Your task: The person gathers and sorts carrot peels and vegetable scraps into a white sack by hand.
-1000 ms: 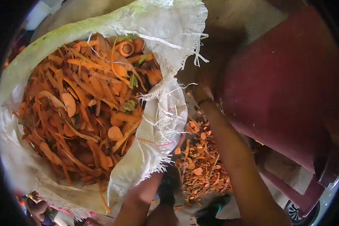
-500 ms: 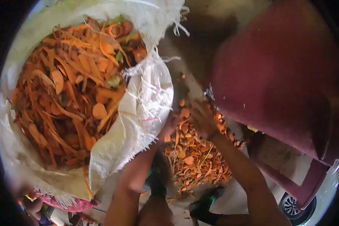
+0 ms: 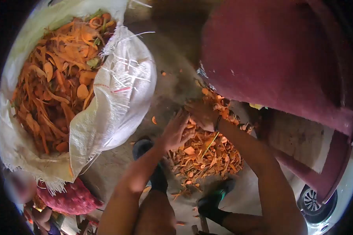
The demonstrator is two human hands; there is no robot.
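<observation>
Carrot scraps, slices and peelings, lie in a pile on the floor between my feet. At the upper left edge of this pile, my left hand is cupped with its fingers stretched forward and its palm turned inward. Facing it, my right hand curves over the scraps from above, fingertips close to those of the left. Some orange pieces show between the two palms; how many they hold is hidden. To the left stands a large white woven sack, its rim folded down, filled with carrot peelings and slices.
A dark red panel or cover rises close on the right, over part of the pile. Behind the sack lies a pink-red mesh bag. A car wheel shows at lower right. Another person is at lower left.
My hands have come together around scraps at the pile's edge; before, they were farther apart. The view has shifted, so the sack sits farther left and more floor shows.
</observation>
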